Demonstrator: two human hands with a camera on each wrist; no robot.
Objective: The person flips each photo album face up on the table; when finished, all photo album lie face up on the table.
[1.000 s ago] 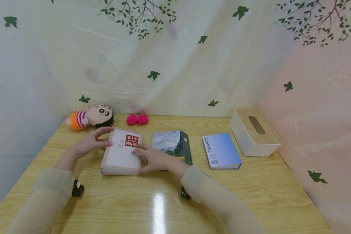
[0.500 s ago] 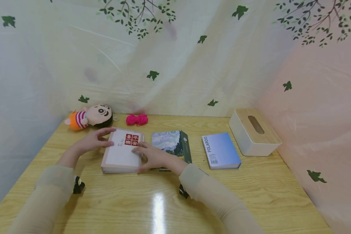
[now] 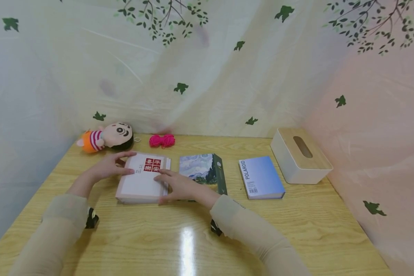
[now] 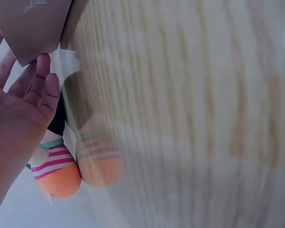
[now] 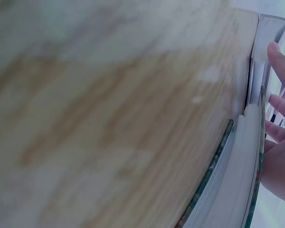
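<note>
A thick white book (image 3: 139, 186) with a pale pink border and red seal-like characters lies at the table's left middle. My left hand (image 3: 108, 168) holds its left side, the thumb over the cover and the fingers near the far corner. Across from it, my right hand (image 3: 183, 186) grips the right side, with the thumb at the near corner and fingertips on the cover. Its wrist partly covers a painting-covered book (image 3: 198, 170) just to the right. The left wrist view shows fingertips against the book's brownish-pink side (image 4: 35, 28).
A striped plush doll (image 3: 107, 138) and a pink yarn bundle (image 3: 162, 141) lie along the back edge. To the right are a blue POLAROID book (image 3: 263, 176) and a tissue box (image 3: 300, 157) with a wooden lid. Curtains enclose the wooden table (image 3: 151, 245).
The white book has shifted slightly left and turned a little, with both hands staying on its sides. The other objects have kept their places.
</note>
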